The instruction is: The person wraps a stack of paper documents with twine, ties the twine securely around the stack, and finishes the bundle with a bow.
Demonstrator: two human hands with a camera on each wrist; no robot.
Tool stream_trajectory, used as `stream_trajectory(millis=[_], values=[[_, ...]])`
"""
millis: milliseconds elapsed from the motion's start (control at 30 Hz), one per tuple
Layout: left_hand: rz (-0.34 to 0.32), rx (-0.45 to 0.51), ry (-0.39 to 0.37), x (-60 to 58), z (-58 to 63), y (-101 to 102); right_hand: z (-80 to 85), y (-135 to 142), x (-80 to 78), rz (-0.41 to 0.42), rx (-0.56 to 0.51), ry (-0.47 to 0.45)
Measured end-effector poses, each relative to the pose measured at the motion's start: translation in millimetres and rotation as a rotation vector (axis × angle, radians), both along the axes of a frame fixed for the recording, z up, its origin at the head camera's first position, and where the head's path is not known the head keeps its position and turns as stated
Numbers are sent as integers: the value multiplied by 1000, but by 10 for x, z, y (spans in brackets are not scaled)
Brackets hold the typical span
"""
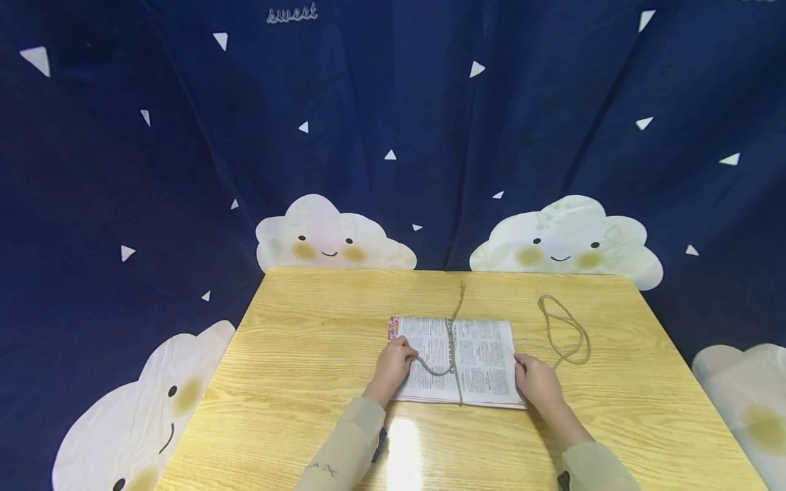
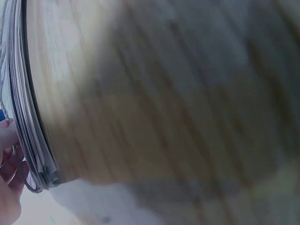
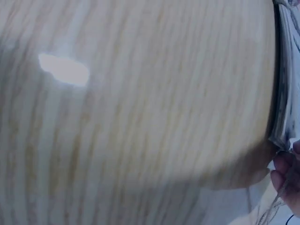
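— Nearest me are two pale sleeves [image 1: 340, 440], reaching in over the wood-grained counter [image 1: 307, 327]. What do you make of the hands?

— There's a folded newspaper stack [image 1: 482, 354] lying flat between them, print facing up, with a thin cord [image 1: 437, 374] running over its middle from the far edge to the near one.

— And the left hand [image 1: 391, 366]?

— Right at the stack's left edge. Thumb and fingers are drawn together, pinching a length of cord that sags back across the print to the middle.

— The right hand [image 1: 540, 385]?

— Beside the right edge, fingers curled in with hardly a gap, and the cord caught in them. Whether they grip the paper as well, I can't tell.

— I see the cord trail off past that hand.

— Yes, into a loose loop [image 1: 587, 344] on the counter, right of the stack. Another end pokes out beyond the far edge, towards the blue curtain [image 1: 368, 82].
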State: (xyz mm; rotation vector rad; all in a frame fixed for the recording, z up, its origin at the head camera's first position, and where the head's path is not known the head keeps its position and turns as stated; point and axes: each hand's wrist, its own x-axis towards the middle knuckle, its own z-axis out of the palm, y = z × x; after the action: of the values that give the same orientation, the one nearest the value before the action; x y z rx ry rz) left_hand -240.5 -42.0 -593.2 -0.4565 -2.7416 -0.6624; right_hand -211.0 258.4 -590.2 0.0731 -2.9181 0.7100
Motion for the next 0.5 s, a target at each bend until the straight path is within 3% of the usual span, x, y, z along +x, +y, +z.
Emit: stream_trajectory(millis=[267,500], values=[[-7,-5,-4,-8,-10,-17,71,-18,-127,-46,-16,-77],[-14,11,-4,-16,-25,-26,102,-107,-234,-162,-18,-67]])
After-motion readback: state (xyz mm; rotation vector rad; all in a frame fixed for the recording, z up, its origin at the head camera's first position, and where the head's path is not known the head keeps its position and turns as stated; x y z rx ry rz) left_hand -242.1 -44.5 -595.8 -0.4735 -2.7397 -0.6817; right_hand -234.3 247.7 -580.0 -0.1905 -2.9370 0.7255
